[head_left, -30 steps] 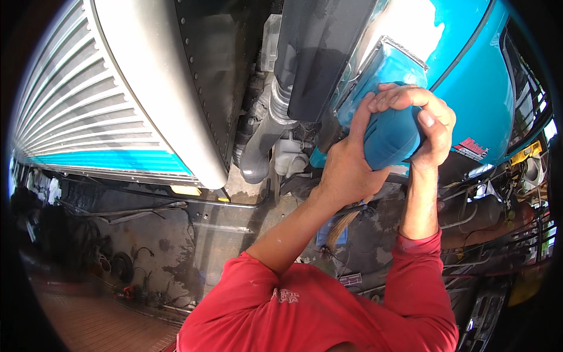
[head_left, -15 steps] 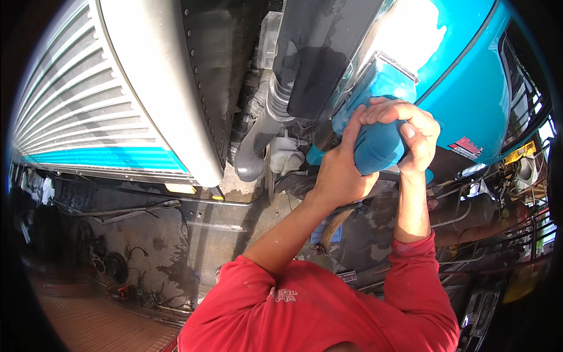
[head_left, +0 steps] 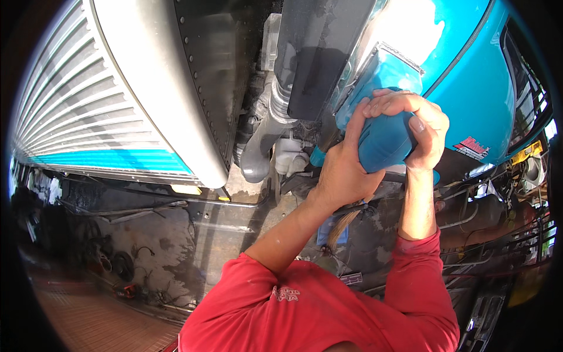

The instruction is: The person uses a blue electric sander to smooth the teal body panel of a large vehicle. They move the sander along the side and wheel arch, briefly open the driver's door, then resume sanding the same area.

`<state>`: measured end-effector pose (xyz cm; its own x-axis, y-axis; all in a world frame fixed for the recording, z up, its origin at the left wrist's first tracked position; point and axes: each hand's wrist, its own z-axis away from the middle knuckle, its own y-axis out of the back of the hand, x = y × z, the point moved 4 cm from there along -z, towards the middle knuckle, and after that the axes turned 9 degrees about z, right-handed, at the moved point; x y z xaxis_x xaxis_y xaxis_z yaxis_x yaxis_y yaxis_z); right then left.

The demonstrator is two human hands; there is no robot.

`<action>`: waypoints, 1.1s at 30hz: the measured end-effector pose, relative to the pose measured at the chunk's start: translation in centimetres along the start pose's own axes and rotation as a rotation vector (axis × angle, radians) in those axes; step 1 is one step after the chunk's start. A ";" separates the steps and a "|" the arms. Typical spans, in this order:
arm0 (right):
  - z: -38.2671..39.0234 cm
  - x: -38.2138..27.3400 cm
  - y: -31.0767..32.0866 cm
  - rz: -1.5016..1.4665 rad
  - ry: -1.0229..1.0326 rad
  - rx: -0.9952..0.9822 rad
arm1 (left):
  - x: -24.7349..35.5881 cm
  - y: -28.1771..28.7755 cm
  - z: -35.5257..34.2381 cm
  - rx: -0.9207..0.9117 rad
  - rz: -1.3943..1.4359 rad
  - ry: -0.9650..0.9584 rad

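Both my hands are wrapped round a blue power tool [head_left: 384, 145] that looks like a sander, its rounded rear end facing me. My left hand [head_left: 347, 170] grips its left side, with the thumb along the body. Over the front and right side curl the fingers of my right hand [head_left: 427, 126]. Beyond the hands, a flat blue section [head_left: 387, 73] with a rough grey edge lies against the glossy blue panel [head_left: 469, 76] of a vehicle. How the tool's underside meets the panel is hidden.
To the left stands a ribbed silver body [head_left: 88, 105] with a blue stripe. A dark upright duct [head_left: 319, 64] and a bent grey pipe [head_left: 258, 158] run between it and the blue panel. A white plastic container [head_left: 290, 155], a brush [head_left: 343, 226] and floor clutter lie lower down.
My hands and the tool have shifted slightly right and away from me along the blue panel. The whole view has also drifted a little. My grip stays the same.
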<state>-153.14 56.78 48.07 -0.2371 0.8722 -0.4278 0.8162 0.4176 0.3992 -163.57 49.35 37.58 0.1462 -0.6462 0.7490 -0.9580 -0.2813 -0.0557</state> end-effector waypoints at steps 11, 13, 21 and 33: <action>0.4 0.3 -0.5 -0.003 0.014 0.022 | -0.5 0.9 -0.1 -0.025 0.001 0.016; 1.8 0.4 -0.7 -0.024 0.063 0.042 | -0.8 0.3 0.6 -0.032 -0.003 0.049; -2.3 -0.4 2.7 -0.091 0.028 0.000 | 0.8 -1.6 -1.9 -0.010 0.042 0.009; 1.9 0.3 1.5 -0.001 0.014 0.026 | -0.6 -1.6 0.4 -0.050 0.028 -0.039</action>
<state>-151.00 57.18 46.93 -0.2448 0.8754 -0.4168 0.8296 0.4116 0.3773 -162.02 49.96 36.95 0.1275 -0.6807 0.7214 -0.9729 -0.2274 -0.0427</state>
